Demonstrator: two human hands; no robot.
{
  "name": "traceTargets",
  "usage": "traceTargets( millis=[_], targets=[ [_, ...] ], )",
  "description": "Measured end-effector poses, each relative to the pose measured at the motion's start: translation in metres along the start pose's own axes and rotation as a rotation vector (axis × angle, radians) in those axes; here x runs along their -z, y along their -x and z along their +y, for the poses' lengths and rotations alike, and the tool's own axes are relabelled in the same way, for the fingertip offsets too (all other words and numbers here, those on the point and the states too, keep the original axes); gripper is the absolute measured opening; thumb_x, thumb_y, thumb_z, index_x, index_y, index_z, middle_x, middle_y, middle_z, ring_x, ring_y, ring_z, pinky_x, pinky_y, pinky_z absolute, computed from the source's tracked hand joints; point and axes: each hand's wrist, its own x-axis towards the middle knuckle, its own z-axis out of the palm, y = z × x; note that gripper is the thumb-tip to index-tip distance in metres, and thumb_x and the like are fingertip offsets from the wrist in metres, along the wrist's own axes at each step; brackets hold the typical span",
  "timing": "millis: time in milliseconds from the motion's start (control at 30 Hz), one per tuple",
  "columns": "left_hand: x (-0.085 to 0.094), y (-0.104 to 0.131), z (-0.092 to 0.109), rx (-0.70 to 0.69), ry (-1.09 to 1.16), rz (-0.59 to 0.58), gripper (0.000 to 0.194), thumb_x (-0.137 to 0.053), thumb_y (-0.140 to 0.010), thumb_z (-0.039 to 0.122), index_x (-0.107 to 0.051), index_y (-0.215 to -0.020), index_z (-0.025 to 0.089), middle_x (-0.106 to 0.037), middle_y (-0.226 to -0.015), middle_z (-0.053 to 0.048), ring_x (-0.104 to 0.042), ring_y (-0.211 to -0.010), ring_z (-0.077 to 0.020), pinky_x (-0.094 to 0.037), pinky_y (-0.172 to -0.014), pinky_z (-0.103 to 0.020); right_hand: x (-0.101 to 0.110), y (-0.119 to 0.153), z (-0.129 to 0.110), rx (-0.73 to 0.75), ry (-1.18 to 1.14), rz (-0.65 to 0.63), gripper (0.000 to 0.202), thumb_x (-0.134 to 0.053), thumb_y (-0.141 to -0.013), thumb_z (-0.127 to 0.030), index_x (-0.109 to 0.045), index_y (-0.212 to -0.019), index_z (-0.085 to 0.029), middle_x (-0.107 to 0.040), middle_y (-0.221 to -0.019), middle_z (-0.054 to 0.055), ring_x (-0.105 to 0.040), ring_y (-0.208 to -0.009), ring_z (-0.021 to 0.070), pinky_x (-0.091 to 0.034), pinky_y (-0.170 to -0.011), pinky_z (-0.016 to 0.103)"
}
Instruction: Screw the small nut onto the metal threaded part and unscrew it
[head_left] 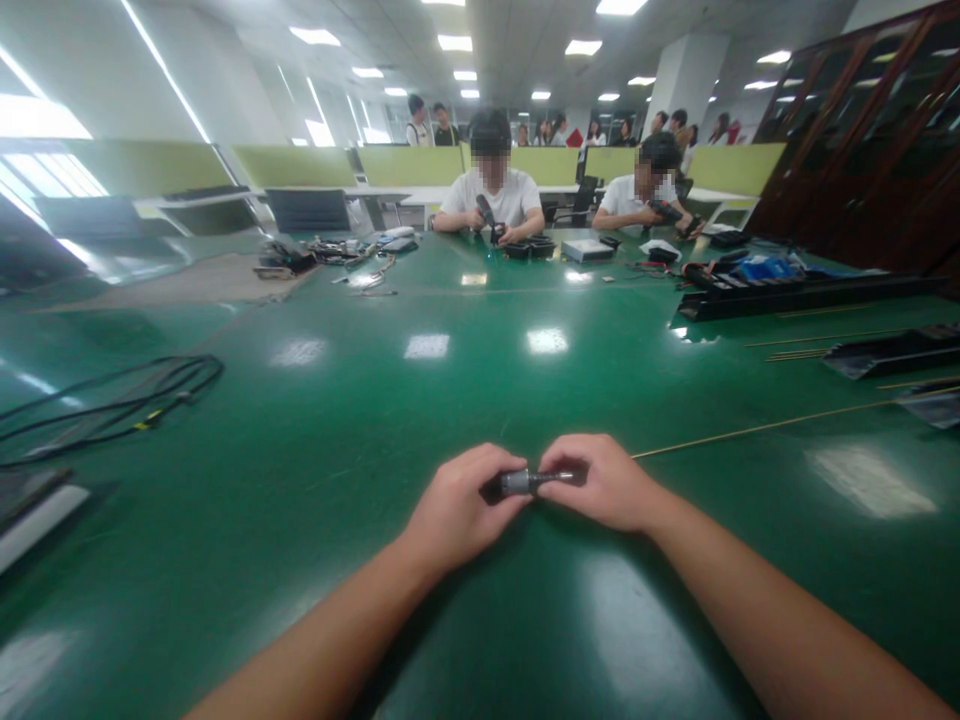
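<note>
Just above the green table (337, 420), both my hands meet at a small cylindrical part (516, 483) with a grey body and a thin, dark, ribbed shaft. The left end of the grey body sits between the thumb and fingers of my left hand (465, 500). My right hand (600, 480) pinches the narrow shaft, whose light, shiny tip shows near my fingers. Its exact kind is too small to tell. Part of its left end is covered by my left fingers. The part lies roughly level, pointing left to right.
Black cables (172, 385) lie coiled at the left. A thin brass-coloured rod (757, 432) stretches from behind my right hand toward black channel pieces (892, 350). Across the table, two people in white shirts handle tools beside a grey box (590, 250). Loose parts (337, 250) are piled at the far left.
</note>
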Motion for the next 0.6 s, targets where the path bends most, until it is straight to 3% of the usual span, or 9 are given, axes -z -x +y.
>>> traceTargets(
  millis=[600],
  targets=[
    [0.0008,-0.0001,-0.0031,0.024,-0.02,0.012,0.022,-0.074,-0.079,0.019,-0.066,-0.099,0.022,-0.068,-0.094,0.0,-0.063,-0.086,-0.0149,-0.049,-0.079,-0.027,0.0022,-0.0001,0.0018,-0.033,0.007,0.016,0.009,-0.075,-0.077,-0.02,-0.071,-0.084,-0.017,-0.071,-0.08,0.002,-0.063,-0.073,0.0157,-0.046,-0.067,0.025]
  ],
)
